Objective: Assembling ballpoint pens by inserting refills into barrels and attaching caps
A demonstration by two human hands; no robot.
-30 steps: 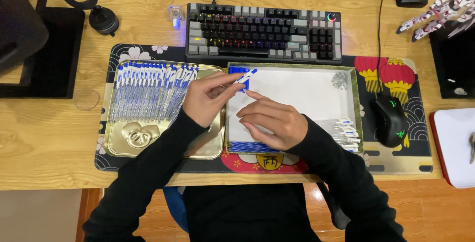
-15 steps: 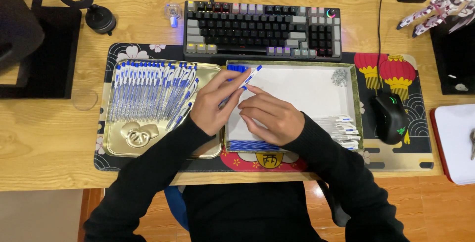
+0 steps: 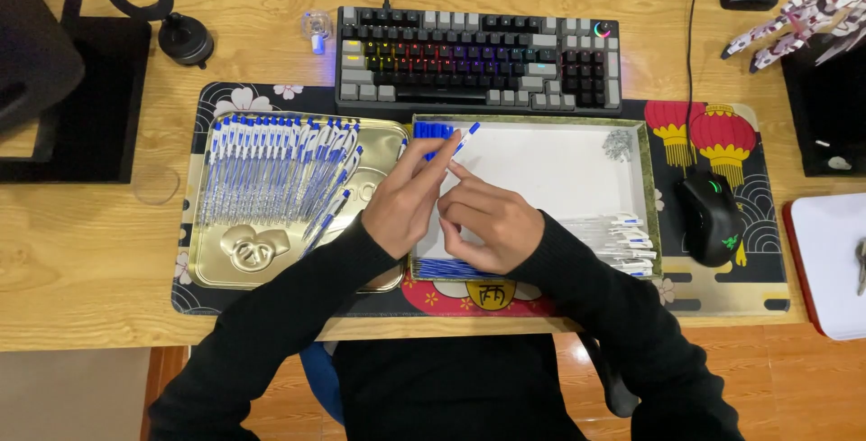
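My left hand (image 3: 403,204) and my right hand (image 3: 487,222) meet over the left part of a shallow white tray (image 3: 559,166). Together they hold one white pen with a blue cap (image 3: 458,144), its capped end pointing up and to the right. Loose blue caps (image 3: 432,129) lie in the tray's top left corner. Blue refills (image 3: 449,269) lie along its bottom edge, partly hidden by my right hand. A pile of clear pen barrels (image 3: 622,241) rests at the tray's right side. Left of the tray, a gold tin lid (image 3: 225,256) carries several finished blue-capped pens (image 3: 271,170) in a row.
A backlit keyboard (image 3: 478,58) sits behind the tray. A black mouse (image 3: 711,215) lies to the right on the patterned desk mat (image 3: 722,139). A black stand (image 3: 77,98) is at far left, a white pad (image 3: 834,261) at far right, a robot model (image 3: 803,13) top right.
The pen between my hands has shifted slightly; my left hand moved from the tin lid's edge toward the tray, closer to my right hand.
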